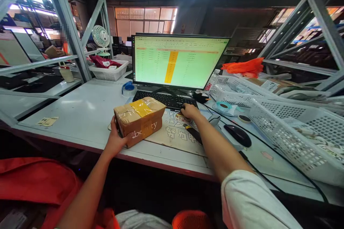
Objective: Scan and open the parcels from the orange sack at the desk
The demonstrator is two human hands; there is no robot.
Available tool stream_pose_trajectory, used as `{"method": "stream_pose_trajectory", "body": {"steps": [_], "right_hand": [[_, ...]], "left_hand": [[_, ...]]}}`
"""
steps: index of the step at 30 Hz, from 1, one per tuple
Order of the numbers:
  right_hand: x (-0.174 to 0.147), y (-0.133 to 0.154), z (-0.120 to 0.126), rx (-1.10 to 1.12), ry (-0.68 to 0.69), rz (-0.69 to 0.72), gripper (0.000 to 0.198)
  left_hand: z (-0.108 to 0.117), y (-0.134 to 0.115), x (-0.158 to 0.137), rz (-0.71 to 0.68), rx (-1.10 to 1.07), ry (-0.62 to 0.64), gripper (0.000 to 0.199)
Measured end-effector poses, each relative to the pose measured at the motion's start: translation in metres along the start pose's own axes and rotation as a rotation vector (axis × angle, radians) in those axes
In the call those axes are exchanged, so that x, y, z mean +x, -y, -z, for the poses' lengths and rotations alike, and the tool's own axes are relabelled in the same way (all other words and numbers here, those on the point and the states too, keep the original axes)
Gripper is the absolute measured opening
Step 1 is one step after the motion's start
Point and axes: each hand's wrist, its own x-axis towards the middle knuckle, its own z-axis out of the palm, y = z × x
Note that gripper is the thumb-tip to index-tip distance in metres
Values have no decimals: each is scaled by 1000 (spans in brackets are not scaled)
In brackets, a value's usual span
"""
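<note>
My left hand grips the near left end of a taped brown cardboard box. The box rests on the desk mat, with yellow tape across its top and white lettering on its front. Over at the front right edge of the black keyboard, my right hand has its fingers curled on something small and dark, too hidden to name. Below that hand a black tool with a yellow band lies on the printed mat, partly behind my right forearm.
A monitor showing a spreadsheet stands behind the keyboard. A black mouse, tape rolls and cables lie to the right, beside white plastic baskets. Blue tape and another white basket sit at the back left. Metal posts flank the desk.
</note>
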Motion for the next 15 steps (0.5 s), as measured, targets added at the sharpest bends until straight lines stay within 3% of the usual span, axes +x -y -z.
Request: {"method": "stream_pose_trajectory", "body": {"steps": [5, 8, 12, 15], "right_hand": [[6, 11, 11, -36, 54, 46, 49], [-9, 16, 24, -81, 90, 73, 46], [-72, 9, 27, -145, 123, 126, 48], [-130, -10, 10, -185, 115, 173, 53]], "left_hand": [[0, 1, 1, -32, -3, 1, 125], [-2, 4, 1, -21, 18, 29, 132], [-4, 1, 1, -41, 13, 64, 132], [-1, -20, -3, -55, 140, -63, 126]]}}
